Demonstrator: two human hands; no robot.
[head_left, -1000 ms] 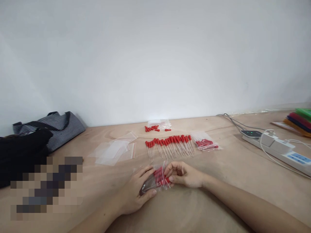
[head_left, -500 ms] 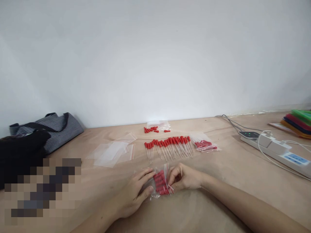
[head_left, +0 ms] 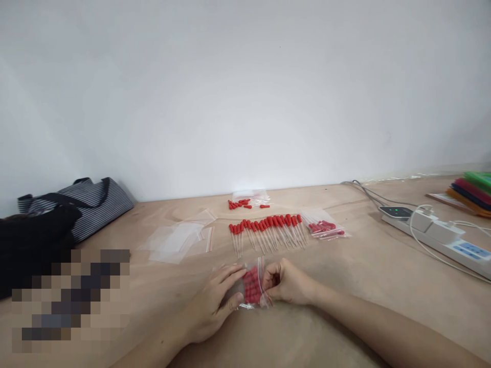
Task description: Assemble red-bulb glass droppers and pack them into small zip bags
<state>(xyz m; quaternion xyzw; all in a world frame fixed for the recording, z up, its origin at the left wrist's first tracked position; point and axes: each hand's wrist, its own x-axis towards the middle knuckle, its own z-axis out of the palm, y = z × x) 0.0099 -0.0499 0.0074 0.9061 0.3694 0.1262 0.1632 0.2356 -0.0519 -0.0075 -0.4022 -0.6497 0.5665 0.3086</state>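
Note:
A clear zip bag (head_left: 262,273) filled with red-bulbed droppers lies flat on the table close to me. My left hand (head_left: 217,301) is curved over the bag's left part, fingers on its upper side and thumb on its lower side, holding it down. At the bag's right, zip-edged end, my right hand (head_left: 286,283) pinches the lower corner between thumb and curled fingers. The droppers' red bulbs (head_left: 252,286) show between my hands; their tubes are hidden under my left hand. Just beyond lies a row of loose droppers (head_left: 268,230), bulbs pointing away from me.
Flat plastic bags (head_left: 176,240) lie left of the row. Another bag of droppers (head_left: 324,229) is on its right, and loose red bulbs (head_left: 240,203) lie behind. A power strip (head_left: 441,237) with cables and coloured folders (head_left: 475,191) stand right; a striped bag (head_left: 95,204) is left.
My right hand has shifted slightly left along the bag's zip edge. The bulbs inside now sit in a neater, more upright column. My left hand has barely moved.

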